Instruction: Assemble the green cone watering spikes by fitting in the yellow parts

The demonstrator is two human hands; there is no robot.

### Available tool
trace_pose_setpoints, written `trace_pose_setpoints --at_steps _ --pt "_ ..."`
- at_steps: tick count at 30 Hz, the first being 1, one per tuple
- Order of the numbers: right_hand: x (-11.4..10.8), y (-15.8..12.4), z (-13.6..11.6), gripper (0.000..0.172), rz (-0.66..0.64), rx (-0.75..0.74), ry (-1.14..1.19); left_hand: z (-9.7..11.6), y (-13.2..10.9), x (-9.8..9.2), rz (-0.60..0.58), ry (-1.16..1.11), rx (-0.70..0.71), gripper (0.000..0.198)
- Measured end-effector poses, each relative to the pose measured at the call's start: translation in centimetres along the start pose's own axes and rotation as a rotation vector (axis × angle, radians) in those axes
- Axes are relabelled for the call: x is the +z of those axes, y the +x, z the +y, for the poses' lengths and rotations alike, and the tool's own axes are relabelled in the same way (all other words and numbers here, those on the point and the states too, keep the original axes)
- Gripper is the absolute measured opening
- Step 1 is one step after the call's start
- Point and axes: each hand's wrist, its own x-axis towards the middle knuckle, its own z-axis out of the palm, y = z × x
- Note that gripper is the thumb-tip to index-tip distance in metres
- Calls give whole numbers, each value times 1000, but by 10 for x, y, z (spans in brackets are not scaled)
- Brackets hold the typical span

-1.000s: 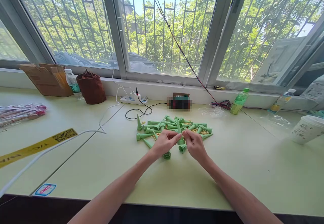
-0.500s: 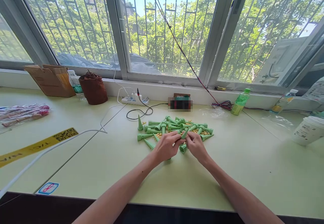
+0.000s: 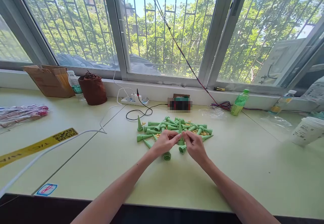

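A green cone-shaped plastic watering spike stands point up between my hands, its wider collar showing below my fingertips. My left hand is closed on its left side. My right hand pinches it from the right, thumb close to the left thumb; whether a small part sits between the fingertips is hidden. Just beyond lies a heap of similar green spikes, with small yellow pieces scattered among them. One spike has its open round end facing me below my left hand, and another lies beside my right hand.
Behind the heap are a blurred dark box and a power strip with cables. A green bottle and a white cup stand right. To the left are a brown pouch, a carton and bagged items.
The spike in my hands has turned from tilted to nearly upright, point up. My fingertips have shifted slightly left and closer together around it.
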Motion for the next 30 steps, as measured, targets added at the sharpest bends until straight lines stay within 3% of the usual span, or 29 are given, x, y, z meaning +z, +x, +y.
trace_pose_setpoints --at_steps 8,16,30 --pt "-4 0 -1 39 -57 -45 -46 -2 5 -2 101 1 41 33" --pt "-5 -1 0 27 -62 -100 -102 -11 5 -3 -17 -146 -70 40" --pt "-7 0 4 24 -36 -277 -205 1 5 -8 23 -357 -48 37"
